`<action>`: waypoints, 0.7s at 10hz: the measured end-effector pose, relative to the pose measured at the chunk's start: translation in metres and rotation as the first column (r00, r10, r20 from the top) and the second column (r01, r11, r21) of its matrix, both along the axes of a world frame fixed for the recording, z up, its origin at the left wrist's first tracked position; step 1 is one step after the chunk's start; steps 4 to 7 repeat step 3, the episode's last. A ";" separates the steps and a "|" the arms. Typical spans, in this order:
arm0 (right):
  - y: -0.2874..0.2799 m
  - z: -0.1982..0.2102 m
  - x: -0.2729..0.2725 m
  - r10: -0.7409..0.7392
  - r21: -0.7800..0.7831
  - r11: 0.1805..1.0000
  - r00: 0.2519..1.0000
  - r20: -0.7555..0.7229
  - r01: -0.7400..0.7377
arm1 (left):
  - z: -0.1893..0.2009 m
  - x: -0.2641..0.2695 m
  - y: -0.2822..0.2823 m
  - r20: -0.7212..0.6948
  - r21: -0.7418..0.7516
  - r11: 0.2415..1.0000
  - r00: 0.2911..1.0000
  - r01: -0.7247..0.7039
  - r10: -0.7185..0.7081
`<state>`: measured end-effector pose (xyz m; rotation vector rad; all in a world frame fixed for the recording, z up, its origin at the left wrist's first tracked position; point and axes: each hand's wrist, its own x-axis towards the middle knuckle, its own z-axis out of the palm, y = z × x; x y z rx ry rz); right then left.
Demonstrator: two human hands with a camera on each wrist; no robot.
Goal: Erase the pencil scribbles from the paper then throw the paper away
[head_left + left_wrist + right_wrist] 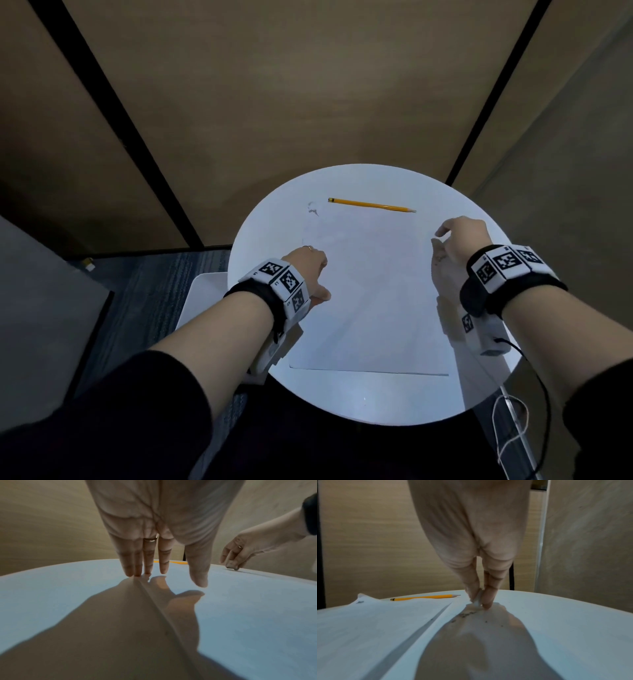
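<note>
A white paper (370,291) lies flat on the round white table (359,401); its far-left corner (312,208) is crumpled and carries a grey smudge. My left hand (310,269) has straight fingers (145,566) whose tips touch the paper's left edge. My right hand (445,236) pinches a small white eraser (477,599) between thumb and fingers, with its tip on the table just right of the paper's (376,622) right edge. Dark eraser crumbs (465,614) lie there. A yellow pencil (371,205) rests beyond the paper.
A white container (202,301) stands on the carpet left of the table. Brown panel walls close in behind and to the right. A thin cable (513,421) hangs off my right wrist past the table's near-right rim.
</note>
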<state>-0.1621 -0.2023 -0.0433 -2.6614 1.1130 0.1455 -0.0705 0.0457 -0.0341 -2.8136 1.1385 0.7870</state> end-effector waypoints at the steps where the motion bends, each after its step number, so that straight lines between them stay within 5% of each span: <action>1: -0.005 0.000 -0.008 -0.016 0.002 1.000 1.000 -0.014 0.016 | 0.004 0.007 -0.001 -0.012 -0.022 0.999 1.000 -0.024 0.024; 3: -0.014 -0.003 -0.017 -0.072 0.007 0.997 0.997 -0.029 0.072 | 0.025 0.022 -0.006 0.117 -0.110 0.987 0.984 -0.119 0.132; 7: -0.014 -0.003 -0.017 -0.072 0.007 0.997 0.997 -0.029 0.072 | 0.025 0.022 -0.006 0.117 -0.110 0.987 0.984 -0.119 0.132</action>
